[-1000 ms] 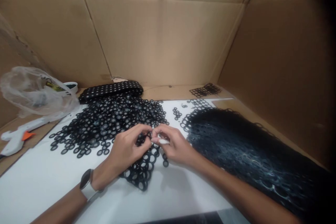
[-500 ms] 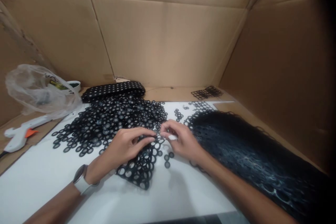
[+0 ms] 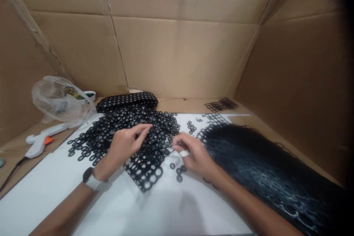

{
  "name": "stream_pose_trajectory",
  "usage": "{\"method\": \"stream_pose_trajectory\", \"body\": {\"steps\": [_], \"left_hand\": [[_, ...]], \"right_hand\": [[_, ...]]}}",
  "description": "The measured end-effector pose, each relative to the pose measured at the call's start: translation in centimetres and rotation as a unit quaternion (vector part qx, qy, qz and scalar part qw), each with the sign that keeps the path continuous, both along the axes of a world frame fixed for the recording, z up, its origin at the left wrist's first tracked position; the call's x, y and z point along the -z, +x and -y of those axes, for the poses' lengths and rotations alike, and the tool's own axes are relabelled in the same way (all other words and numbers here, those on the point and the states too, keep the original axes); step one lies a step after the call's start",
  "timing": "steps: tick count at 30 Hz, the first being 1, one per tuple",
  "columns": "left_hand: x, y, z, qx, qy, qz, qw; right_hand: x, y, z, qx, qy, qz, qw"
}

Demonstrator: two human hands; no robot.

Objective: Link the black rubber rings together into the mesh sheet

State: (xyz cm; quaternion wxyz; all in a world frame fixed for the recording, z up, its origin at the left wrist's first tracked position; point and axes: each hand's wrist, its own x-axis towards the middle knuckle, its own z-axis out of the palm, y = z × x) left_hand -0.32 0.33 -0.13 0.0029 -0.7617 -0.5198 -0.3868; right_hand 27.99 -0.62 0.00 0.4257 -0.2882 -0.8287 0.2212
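My left hand (image 3: 125, 145), a watch (image 3: 92, 180) on its wrist, hovers over the heap of black rings (image 3: 129, 120). Its thumb and forefinger are pinched together at the tips; whatever may be between them is too small to see. Below that hand a sheet of joined black rings (image 3: 148, 171) lies on the white board (image 3: 132, 214), partly covered by the fingers. My right hand (image 3: 193, 153) is closed just right of the sheet, with something white (image 3: 184, 153) at its thumb. What its curled fingers hold is hidden. Several loose rings (image 3: 179, 171) lie beside it.
A large dark ring mesh (image 3: 249, 162) spreads across the right side, under my right forearm. At the back lie a folded dotted black piece (image 3: 128, 100) and a small ring mesh (image 3: 221, 104). A glue gun (image 3: 38, 143), plastic bag (image 3: 62, 99) and white bowl (image 3: 90, 97) stand left. Cardboard walls (image 3: 177, 55) surround the board.
My hands were together at the sheet's upper corner. The left has moved away, up and left over the heap, while the right stays near its spot. The view has shifted slightly.
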Motion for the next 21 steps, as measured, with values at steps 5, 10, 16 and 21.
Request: {"method": "stream_pose_trajectory", "body": {"steps": [5, 10, 16, 21], "left_hand": [[-0.6, -4.5, -2.8, -0.093, 0.020, 0.154, 0.984], [-0.1, -6.6, -4.3, -0.143, 0.043, 0.148, 0.978], [0.2, -7.0, -4.9, -0.176, 0.112, 0.077, 0.975], [0.1, -6.8, -5.1, -0.176, 0.121, 0.070, 0.974]], "right_hand": [[-0.1, 0.1, 0.1, 0.006, -0.003, -0.014, 1.000], [0.3, 0.0, -0.2, 0.014, 0.004, -0.018, 1.000], [0.4, -0.3, 0.1, 0.009, -0.010, -0.008, 1.000], [0.6, -0.3, 0.1, 0.014, -0.017, 0.000, 1.000]]}}
